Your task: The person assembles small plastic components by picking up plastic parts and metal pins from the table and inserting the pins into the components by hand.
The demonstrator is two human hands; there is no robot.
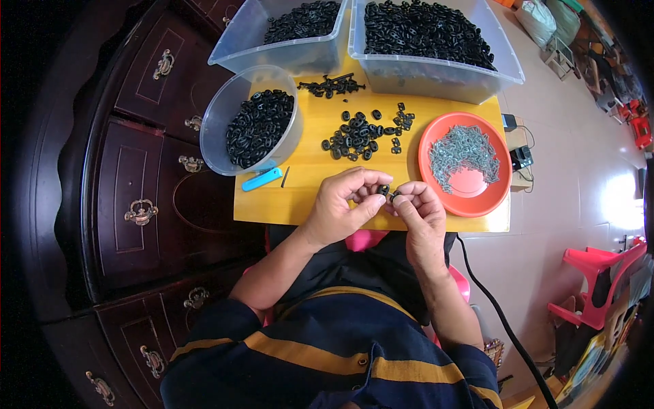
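Below us we see the yellow board (313,198) carrying everything. At its far edge stand two clear bins (436,71) (286,51) heaped with black parts, the larger toward the far right corner. A round clear tub (231,102) of more black parts overhangs the left edge, and an orange plate (487,198) of small grey metal pieces sits at the right edge. Loose black rings (357,136) lie in a scatter mid-board, with a row of black pins (332,86) just beyond them. A blue tool (261,179) lies by the tub, a thin dark pin beside it.

At the near edge our left hand (337,208) and right hand (422,215) meet, fingertips nearly touching. Both are pinched narrow on one small black piece (387,192) held between them, just above the board's near edge.
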